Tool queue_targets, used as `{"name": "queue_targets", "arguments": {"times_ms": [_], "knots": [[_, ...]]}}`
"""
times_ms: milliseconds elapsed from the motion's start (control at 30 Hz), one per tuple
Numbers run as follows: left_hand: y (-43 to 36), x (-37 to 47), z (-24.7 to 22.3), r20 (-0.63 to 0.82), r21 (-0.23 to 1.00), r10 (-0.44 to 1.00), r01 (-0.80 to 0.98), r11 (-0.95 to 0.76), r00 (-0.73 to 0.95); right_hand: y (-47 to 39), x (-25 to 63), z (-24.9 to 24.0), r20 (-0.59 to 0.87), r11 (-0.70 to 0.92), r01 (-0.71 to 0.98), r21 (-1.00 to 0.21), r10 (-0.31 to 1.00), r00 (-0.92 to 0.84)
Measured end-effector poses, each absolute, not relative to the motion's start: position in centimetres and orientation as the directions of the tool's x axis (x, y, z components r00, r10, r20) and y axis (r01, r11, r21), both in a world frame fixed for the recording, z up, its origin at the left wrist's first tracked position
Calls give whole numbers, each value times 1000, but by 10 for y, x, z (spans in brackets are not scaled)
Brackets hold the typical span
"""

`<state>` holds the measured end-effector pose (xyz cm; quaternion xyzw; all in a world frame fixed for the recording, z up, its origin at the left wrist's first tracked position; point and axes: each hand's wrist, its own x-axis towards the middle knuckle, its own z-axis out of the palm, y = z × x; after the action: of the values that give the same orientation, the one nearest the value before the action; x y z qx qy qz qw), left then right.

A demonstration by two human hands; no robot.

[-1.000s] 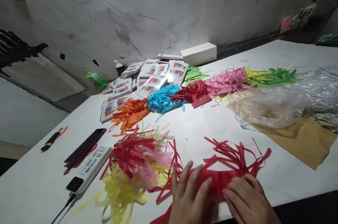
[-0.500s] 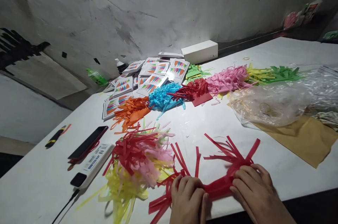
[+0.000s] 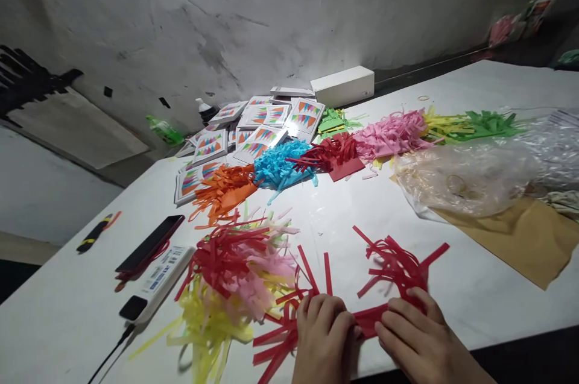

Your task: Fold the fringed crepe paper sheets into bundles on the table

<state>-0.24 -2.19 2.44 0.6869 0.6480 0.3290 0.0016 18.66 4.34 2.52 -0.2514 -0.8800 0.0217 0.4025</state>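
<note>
Red fringed paper (image 3: pixel 389 275), pinched between both hands

- Middle of red fringe (image 3: pixel 389 275) hidden under both hands.
- Left hand (image 3: pixel 323 336) and right hand (image 3: pixel 423 342) cut off at bottom edge, below the fringe.
- Far right of fringe, clear bag (image 3: pixel 497 173) cropped; shelf clutter (image 3: pixel 520 19) blurred.

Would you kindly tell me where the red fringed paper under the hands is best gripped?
Grip the red fringed paper at its narrow rolled middle, from the near table edge, where the left hand and right hand press it; the loose strips fan out at both ends.
</note>
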Motion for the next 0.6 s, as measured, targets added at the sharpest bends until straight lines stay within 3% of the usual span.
{"name": "queue_targets", "arguments": {"times_ms": [233,367,600], "knots": [[-24,-9,27,531,321,844,904,-283,75,45,173,29,680,858,439,-267,491,-545],[-22,-2,16,603,351,796,881,-317,46,41,163,25,705,881,422,-213,437,-559],[-22,-8,2,659,365,752,884,-291,-25,43,174,8,725,858,445,-257,476,-498]]}}
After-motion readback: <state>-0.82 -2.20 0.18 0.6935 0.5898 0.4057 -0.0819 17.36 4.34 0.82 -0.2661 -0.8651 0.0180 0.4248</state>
